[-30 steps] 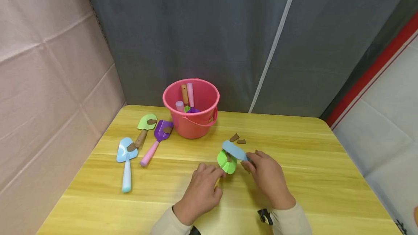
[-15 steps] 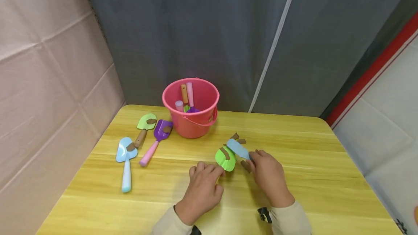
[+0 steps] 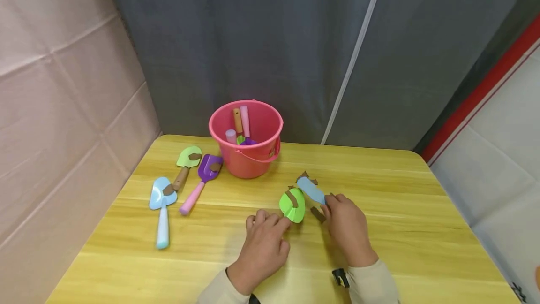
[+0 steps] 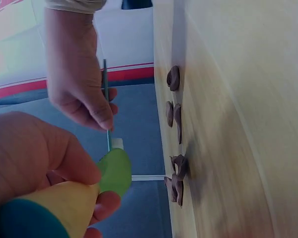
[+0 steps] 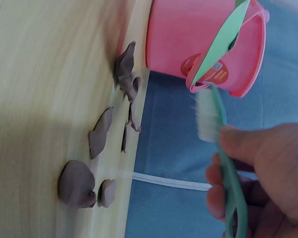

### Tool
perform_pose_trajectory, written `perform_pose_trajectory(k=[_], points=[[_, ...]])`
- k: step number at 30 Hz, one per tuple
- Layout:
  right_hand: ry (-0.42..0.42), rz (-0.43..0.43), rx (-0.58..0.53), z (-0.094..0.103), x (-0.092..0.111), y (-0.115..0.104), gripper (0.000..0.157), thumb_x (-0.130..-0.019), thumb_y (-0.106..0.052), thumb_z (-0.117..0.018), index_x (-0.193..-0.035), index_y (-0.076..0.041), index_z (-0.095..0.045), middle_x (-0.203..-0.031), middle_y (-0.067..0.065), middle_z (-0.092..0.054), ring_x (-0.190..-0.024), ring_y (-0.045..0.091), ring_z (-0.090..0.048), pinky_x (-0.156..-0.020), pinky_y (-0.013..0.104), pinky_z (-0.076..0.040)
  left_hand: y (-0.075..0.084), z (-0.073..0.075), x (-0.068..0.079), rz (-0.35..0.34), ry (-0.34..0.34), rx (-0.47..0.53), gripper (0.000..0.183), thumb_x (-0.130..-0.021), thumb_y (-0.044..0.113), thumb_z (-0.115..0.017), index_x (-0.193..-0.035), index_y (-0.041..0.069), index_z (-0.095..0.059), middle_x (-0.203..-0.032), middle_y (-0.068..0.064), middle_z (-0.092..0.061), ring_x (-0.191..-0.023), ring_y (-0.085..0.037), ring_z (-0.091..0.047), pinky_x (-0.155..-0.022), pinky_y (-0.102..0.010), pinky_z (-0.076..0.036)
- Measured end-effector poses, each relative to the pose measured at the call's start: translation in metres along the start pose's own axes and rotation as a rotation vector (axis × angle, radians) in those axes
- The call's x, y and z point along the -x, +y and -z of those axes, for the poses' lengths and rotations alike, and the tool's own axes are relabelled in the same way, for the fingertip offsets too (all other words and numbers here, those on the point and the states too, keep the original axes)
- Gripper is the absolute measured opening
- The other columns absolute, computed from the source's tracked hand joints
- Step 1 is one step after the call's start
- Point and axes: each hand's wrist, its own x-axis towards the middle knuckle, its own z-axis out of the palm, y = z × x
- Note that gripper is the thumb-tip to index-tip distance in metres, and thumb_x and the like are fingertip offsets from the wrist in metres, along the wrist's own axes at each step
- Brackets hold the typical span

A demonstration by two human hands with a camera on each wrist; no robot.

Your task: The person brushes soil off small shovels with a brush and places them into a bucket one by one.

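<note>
My left hand (image 3: pixel 263 247) grips a toy shovel by its yellow handle (image 4: pixel 72 201), which ends in teal. Its bright green blade (image 3: pixel 295 212) is raised off the table and bears a brown clay-like piece (image 3: pixel 292 198). In my right hand (image 3: pixel 348 231) is a blue-green brush (image 5: pixel 232 181) with white bristles (image 5: pixel 206 116), pinched by thumb and fingers. The brush head sits just right of the blade, and in the head view partly covers brown scraps (image 3: pixel 303 175) behind it. More loose brown pieces (image 5: pixel 77 183) lie on the table under the hands.
A pink bucket (image 3: pixel 246 165) at the back holds several handled tools. Left of it lie a light green shovel (image 3: pixel 185 156), a purple shovel (image 3: pixel 206 168) and a light blue shovel (image 3: pixel 163 219), each with a brown piece on or against it. A grey curtain (image 3: pixel 253 36) hangs behind the wooden table (image 3: pixel 401 224).
The brush has moved right, off the green blade, uncovering the brown piece on it. The blade has shifted and tilted slightly. Both hands keep their holds.
</note>
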Motion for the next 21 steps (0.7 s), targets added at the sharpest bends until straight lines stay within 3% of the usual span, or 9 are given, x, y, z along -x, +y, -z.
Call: perform_pose_trajectory(k=[3,9,16,21], points=[[0.028,-0.012,-0.029,0.0005,-0.0008,0.0028,0.02,-0.079,-0.014,-0.071,-0.096,-0.005,-0.068,-0.076,0.003,-0.058,-0.06,0.017,-0.052,-0.052,0.033,-0.044,-0.0007,-0.0006,-0.0005,0.002,0.016,-0.01,0.03,-0.063,0.01,-0.06,-0.089,0.023,-0.061,-0.082,0.012,-0.054,-0.083,-0.016,-0.04,-0.076,-0.039,-0.027],[-0.088,0.151,-0.112,-0.0002,-0.0027,0.0001,0.025,-0.081,-0.019,-0.069,-0.104,-0.009,-0.068,-0.081,-0.004,-0.058,-0.068,0.009,-0.052,-0.06,0.028,-0.046,-0.0005,-0.0009,-0.0008,0.012,-0.005,0.024,0.028,-0.065,0.01,-0.06,-0.089,0.025,-0.06,-0.084,0.012,-0.053,-0.082,-0.015,-0.038,-0.074,-0.039,-0.027],[0.013,0.026,0.007,0.0001,-0.0014,0.0036,0.023,-0.08,-0.016,-0.07,-0.1,-0.005,-0.068,-0.076,0.003,-0.057,-0.06,0.017,-0.05,-0.05,0.031,-0.042,0.0004,-0.0013,0.0014,0.02,0.005,0.035,0.029,-0.064,0.01,-0.059,-0.089,0.024,-0.061,-0.083,0.011,-0.055,-0.08,-0.014,-0.038,-0.073,-0.038,-0.027],[-0.051,0.119,-0.092,0.0042,-0.0033,-0.0003,0.025,-0.08,-0.019,-0.07,-0.103,-0.01,-0.069,-0.078,-0.005,-0.056,-0.062,0.008,-0.045,-0.055,0.026,-0.041,-0.0002,-0.0008,0.0001,0.027,0.001,0.031,0.028,-0.065,0.01,-0.06,-0.089,0.024,-0.061,-0.084,0.012,-0.054,-0.081,-0.014,-0.038,-0.074,-0.039,-0.027]])
